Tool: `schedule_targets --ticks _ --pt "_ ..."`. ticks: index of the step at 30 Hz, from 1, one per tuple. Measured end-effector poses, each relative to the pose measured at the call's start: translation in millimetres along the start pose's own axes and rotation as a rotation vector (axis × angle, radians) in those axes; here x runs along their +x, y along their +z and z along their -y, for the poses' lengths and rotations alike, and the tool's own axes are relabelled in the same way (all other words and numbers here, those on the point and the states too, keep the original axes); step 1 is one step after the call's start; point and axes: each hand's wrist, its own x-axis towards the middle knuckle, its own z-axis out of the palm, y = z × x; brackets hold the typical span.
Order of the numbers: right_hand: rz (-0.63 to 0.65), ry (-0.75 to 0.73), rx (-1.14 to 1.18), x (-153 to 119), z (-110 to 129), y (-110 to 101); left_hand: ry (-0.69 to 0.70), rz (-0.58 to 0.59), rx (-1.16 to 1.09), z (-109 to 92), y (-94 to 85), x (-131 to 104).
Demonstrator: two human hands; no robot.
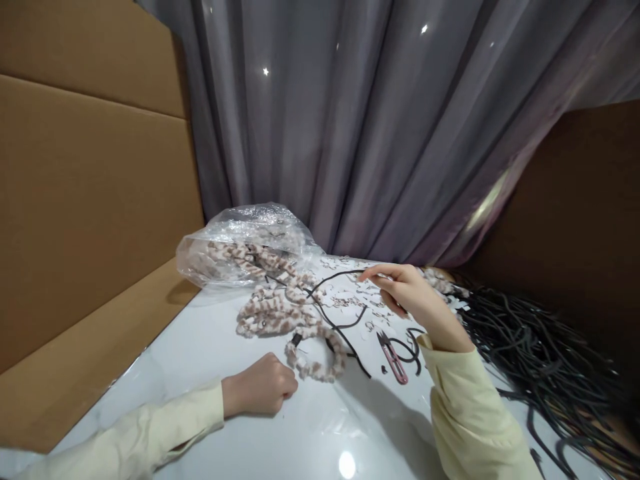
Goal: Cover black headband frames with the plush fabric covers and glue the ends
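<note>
My left hand point(263, 387) rests on the white tabletop as a closed fist, and its inside is hidden. Right beside it lies a fluffy brown-and-white ring point(320, 373) with dark pieces on its band. Above the table, my right hand point(407, 293) pinches the end of a thin black cord point(331, 277) between its fingertips. The cord runs left toward a pile of the same fluffy fabric pieces point(267, 313). Below my right hand lie pink-handled thread snips point(393, 360), beside a curled black cord point(413, 350).
A clear plastic bag point(240, 240) of fluffy pieces stands at the back left. Many black cords point(540, 353) are heaped at the right. Fluff scraps point(345, 303) litter the tabletop point(320, 433). Cardboard point(95, 200) walls the left side; a grey curtain point(320, 120) hangs behind.
</note>
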Motion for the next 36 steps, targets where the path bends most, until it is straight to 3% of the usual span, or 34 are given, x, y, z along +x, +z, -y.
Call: schedule_targets --ticks 6,10,14,17,20,23,25,28,31,36 --pt "0.219 0.11 0.377 1 4 17 -0.027 0.005 -0.017 1 -2.9 1" --pt "0.405 0.144 0.46 2 7 29 -0.038 0.008 -0.018 1 -3.1 1" --pt "0.466 0.16 0.475 2 6 35 -0.03 0.003 -0.02 1 -1.7 0" --pt "0.413 0.132 0.295 3 4 34 -0.065 -0.076 0.026 3 0.7 0" --pt "0.343 0.047 -0.195 4 -2 31 -0.185 -0.232 0.066 6 2.8 0" --pt "0.431 0.056 -0.679 8 -15 28 -0.28 -0.302 0.021 9 3.2 1" --pt "0.47 0.107 -0.849 12 -24 30 -0.331 -0.326 -0.01 10 2.3 1" --pt "0.413 0.084 -0.932 17 -34 40 -0.427 -0.375 -0.059 9 -1.4 2" --pt "0.344 -0.056 -0.886 22 -41 58 -0.545 -0.395 -0.111 5 -7.2 4" --pt "0.296 -0.277 -0.743 34 -56 101 -0.706 -0.297 -0.039 -1 -12.9 12"
